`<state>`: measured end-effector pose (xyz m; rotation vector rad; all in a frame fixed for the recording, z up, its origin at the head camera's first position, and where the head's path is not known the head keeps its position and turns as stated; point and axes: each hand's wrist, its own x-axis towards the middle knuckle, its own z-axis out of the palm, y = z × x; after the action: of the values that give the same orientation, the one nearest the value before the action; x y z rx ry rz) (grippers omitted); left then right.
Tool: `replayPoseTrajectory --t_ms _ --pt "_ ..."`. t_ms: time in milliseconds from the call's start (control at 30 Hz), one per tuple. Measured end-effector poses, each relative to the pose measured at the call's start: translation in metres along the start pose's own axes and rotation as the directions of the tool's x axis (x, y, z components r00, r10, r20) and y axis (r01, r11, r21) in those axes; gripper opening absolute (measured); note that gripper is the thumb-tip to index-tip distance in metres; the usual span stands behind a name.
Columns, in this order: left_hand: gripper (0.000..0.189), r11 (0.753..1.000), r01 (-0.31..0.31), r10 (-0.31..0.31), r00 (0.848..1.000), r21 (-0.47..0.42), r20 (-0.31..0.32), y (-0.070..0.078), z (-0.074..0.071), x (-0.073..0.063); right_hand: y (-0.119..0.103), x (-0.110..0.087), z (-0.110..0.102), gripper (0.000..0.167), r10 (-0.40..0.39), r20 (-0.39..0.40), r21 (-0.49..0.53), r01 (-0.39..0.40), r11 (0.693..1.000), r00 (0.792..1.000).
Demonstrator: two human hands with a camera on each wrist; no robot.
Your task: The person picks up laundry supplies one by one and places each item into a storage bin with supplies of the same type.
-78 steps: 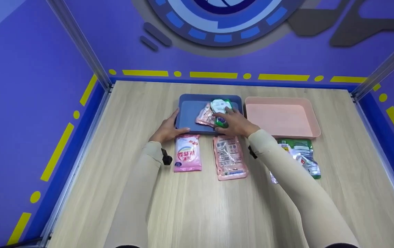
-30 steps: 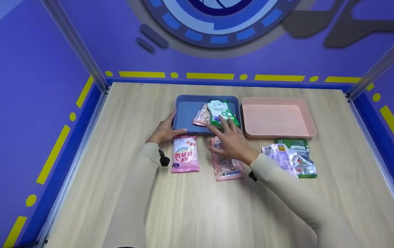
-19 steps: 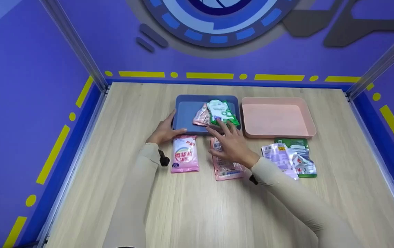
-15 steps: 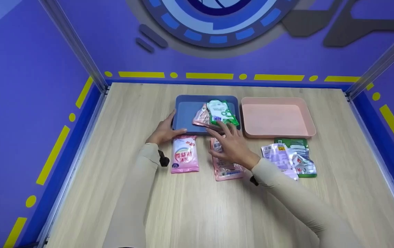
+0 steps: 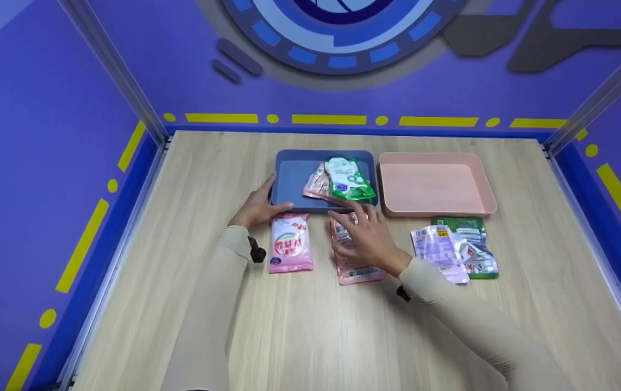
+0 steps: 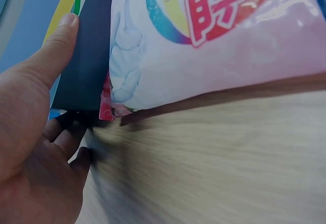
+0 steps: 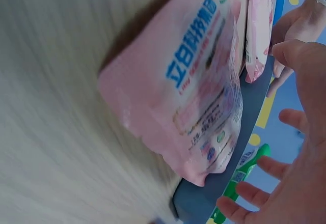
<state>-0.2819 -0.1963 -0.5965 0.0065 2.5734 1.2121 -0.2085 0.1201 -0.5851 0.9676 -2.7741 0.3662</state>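
Note:
My left hand (image 5: 256, 209) holds the front left corner of the blue tray (image 5: 290, 182), its thumb on the front rim and its fingers along the side. Inside the tray, a green-and-white pouch (image 5: 349, 178) overlaps a pink pouch (image 5: 317, 183). My right hand (image 5: 367, 236) hovers with spread, slightly bent fingers over another pink pouch (image 5: 358, 276) lying in front of the tray. The right wrist view shows a gap between those fingers and this pink pouch (image 7: 198, 76). A pink-and-white packet (image 5: 291, 244) lies close to my left hand, its printed front large in the left wrist view.
A pink tray (image 5: 435, 187) stands right of the blue one. In front of it a lilac pouch (image 5: 436, 248) partly covers a green-and-silver pouch (image 5: 480, 252). Purple panels (image 5: 321, 98) enclose the back and sides of the wooden table (image 5: 310, 336).
My right hand has let go of the green-and-white pouch in the blue tray and drawn back towards me, over the pink pouch. My left hand has stayed at the tray corner.

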Motion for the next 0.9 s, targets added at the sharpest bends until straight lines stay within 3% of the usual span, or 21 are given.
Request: replayPoseTrajectory --t_ms 167,400,900 --pt "0.107 1.000 0.019 -0.019 1.000 -0.004 0.007 0.000 0.000 0.000 -0.003 -0.005 0.004 0.076 0.015 0.004 0.010 -0.015 1.000 1.000" --pt "0.107 1.000 0.003 -0.003 1.000 -0.007 0.006 0.000 0.000 0.000 -0.005 -0.009 0.006 0.081 0.064 0.070 0.008 -0.065 0.998 0.995" --pt "0.107 1.000 0.001 -0.001 1.000 -0.016 0.000 0.000 0.001 -0.002 -0.010 -0.017 0.006 0.089 0.139 0.089 0.061 -0.145 0.988 0.986"
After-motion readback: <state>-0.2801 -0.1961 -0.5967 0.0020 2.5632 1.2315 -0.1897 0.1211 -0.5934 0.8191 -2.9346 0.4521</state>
